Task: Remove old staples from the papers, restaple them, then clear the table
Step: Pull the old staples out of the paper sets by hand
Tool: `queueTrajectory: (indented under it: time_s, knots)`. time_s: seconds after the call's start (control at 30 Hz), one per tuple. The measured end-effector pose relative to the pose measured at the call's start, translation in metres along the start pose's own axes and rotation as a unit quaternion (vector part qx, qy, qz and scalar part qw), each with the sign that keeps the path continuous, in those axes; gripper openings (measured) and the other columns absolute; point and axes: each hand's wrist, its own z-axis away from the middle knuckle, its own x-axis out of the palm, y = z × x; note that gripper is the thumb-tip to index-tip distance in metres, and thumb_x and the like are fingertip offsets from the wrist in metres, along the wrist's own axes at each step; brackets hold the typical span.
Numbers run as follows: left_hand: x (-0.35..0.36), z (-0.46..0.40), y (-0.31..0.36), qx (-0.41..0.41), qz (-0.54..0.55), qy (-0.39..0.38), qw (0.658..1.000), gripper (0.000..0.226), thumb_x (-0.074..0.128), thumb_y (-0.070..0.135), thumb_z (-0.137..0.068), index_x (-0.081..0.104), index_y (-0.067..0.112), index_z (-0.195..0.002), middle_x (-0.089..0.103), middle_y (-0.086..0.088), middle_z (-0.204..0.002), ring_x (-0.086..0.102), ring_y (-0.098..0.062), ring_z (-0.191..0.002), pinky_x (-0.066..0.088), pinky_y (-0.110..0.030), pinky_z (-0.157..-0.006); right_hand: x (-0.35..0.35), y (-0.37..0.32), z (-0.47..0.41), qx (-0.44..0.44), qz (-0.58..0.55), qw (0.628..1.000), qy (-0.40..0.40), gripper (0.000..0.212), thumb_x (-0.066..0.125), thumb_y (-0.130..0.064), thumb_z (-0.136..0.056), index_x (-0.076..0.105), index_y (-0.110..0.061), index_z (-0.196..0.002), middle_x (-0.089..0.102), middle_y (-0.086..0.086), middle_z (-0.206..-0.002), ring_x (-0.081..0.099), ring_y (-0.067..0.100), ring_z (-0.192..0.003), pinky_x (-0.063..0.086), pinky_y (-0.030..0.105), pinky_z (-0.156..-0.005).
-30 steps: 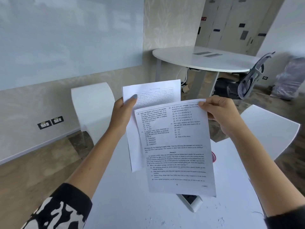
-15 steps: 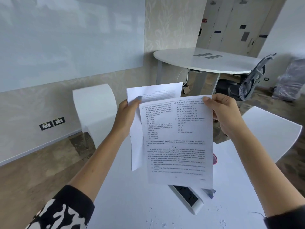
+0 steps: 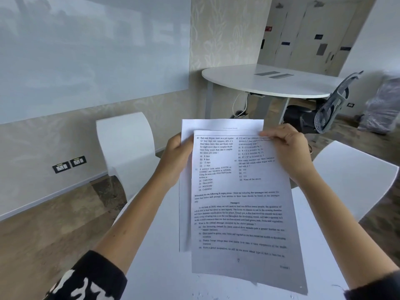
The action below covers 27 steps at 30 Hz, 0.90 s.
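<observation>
I hold two printed sheets upright above the white table [image 3: 164, 276]. The front paper [image 3: 240, 213] carries exam text and nearly covers the back paper [image 3: 220, 124], which shows as a strip along the top and left. My left hand [image 3: 175, 161] grips the left edge of the back sheet near its top. At the front sheet's top right corner, my right hand [image 3: 285, 148] pinches the paper. No stapler or staple remover shows; the sheets hide the table's middle.
Two white chairs stand beyond the table, one at the left [image 3: 127, 146] and one at the right [image 3: 355, 176]. A round white table [image 3: 266, 85] and a tipped grey office chair [image 3: 331, 107] are further back. Small specks [image 3: 198, 296] lie on the near table edge.
The front sheet has slid left and squared up over the back sheet. The papers now hide the white power strip and the small blue item seen on the table before.
</observation>
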Motion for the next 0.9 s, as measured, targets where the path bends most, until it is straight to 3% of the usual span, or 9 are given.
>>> queueTrajectory:
  time_s: [0.07,0.17,0.23,0.37,0.43,0.6,0.67,0.77,0.9]
  knots:
    - [0.004,0.001,0.001,-0.015,0.019,-0.006,1.000,0.019,0.058,0.020,-0.097,0.073,0.023,-0.085,0.075,0.009,-0.082,0.069,-0.008,-0.081,0.051,-0.029,-0.080,0.001,-0.003,0.001,-0.010,0.022,1.000,-0.001,0.019,0.064,-0.004,-0.087,0.073,-0.008,-0.104,0.046,-0.016,-0.088,0.050,-0.011,-0.080,0.032,-0.003,-0.074]
    - [0.013,0.001,-0.001,-0.022,0.055,-0.013,0.998,0.014,0.060,0.022,-0.097,0.074,0.021,-0.094,0.076,0.004,-0.093,0.070,-0.013,-0.090,0.052,-0.032,-0.084,0.007,-0.011,0.005,0.005,0.048,0.999,0.017,0.037,0.079,-0.029,-0.076,0.070,-0.015,-0.110,0.048,-0.005,-0.099,0.049,0.006,-0.090,0.032,-0.004,-0.073]
    - [0.020,0.002,-0.004,-0.036,0.080,-0.015,0.996,0.015,0.061,0.022,-0.096,0.073,0.015,-0.101,0.075,-0.004,-0.101,0.069,-0.019,-0.096,0.051,-0.036,-0.089,0.015,-0.016,0.010,-0.023,0.056,0.997,0.056,0.042,0.081,-0.031,-0.072,0.071,-0.012,-0.107,0.050,0.000,-0.101,0.048,0.009,-0.093,0.032,-0.003,-0.076]
    - [0.036,0.005,-0.006,-0.080,0.103,-0.064,0.989,0.026,0.062,0.031,-0.095,0.069,0.012,-0.111,0.073,-0.014,-0.104,0.068,-0.030,-0.092,0.049,-0.041,-0.081,0.028,-0.018,0.017,-0.085,0.049,0.988,0.119,0.040,0.080,-0.033,-0.071,0.073,-0.006,-0.100,0.054,0.004,-0.096,0.046,0.002,-0.090,0.035,-0.001,-0.079]
    - [0.041,0.005,-0.006,-0.100,0.113,-0.079,0.985,0.034,0.064,0.038,-0.085,0.067,0.013,-0.109,0.072,-0.010,-0.092,0.067,-0.026,-0.083,0.046,-0.041,-0.077,0.032,-0.017,0.019,-0.088,0.040,0.987,0.129,0.041,0.077,-0.037,-0.073,0.073,-0.007,-0.101,0.052,0.003,-0.095,0.044,0.002,-0.090,0.040,0.007,-0.079]
    - [0.046,0.005,-0.012,-0.142,0.183,-0.103,0.967,0.030,0.062,0.036,-0.081,0.067,0.014,-0.101,0.069,-0.006,-0.084,0.066,-0.021,-0.077,0.052,-0.033,-0.071,0.040,-0.014,0.025,-0.187,0.167,0.950,0.188,0.022,0.070,-0.038,-0.085,0.073,-0.021,-0.098,0.055,0.009,-0.116,0.042,0.032,-0.108,0.037,0.041,-0.086]
    - [0.046,0.006,-0.014,-0.141,0.187,-0.110,0.966,0.027,0.062,0.034,-0.083,0.068,0.015,-0.100,0.070,-0.006,-0.087,0.067,-0.022,-0.079,0.053,-0.033,-0.072,0.038,-0.015,0.027,-0.257,0.174,0.937,0.163,0.011,0.066,-0.025,-0.089,0.073,-0.022,-0.097,0.056,0.011,-0.118,0.048,0.032,-0.100,0.043,0.050,-0.076]
    - [0.047,0.008,-0.013,-0.129,0.182,-0.129,0.966,0.016,0.057,0.027,-0.094,0.070,0.018,-0.090,0.070,-0.003,-0.079,0.068,-0.019,-0.073,0.054,-0.031,-0.066,0.038,-0.019,0.030,-0.333,0.138,0.931,0.054,0.026,0.065,0.002,-0.083,0.073,-0.014,-0.102,0.062,0.011,-0.112,0.055,0.020,-0.069,0.050,0.037,-0.057]
    - [0.044,0.005,-0.011,-0.124,0.189,-0.130,0.965,0.023,0.047,0.022,-0.102,0.066,0.015,-0.090,0.068,-0.002,-0.076,0.067,-0.017,-0.072,0.054,-0.029,-0.063,0.037,-0.027,0.032,-0.317,0.094,0.942,-0.060,0.033,0.054,0.003,-0.086,0.067,-0.010,-0.114,0.063,0.004,-0.117,0.062,0.013,-0.097,0.053,0.026,-0.077]
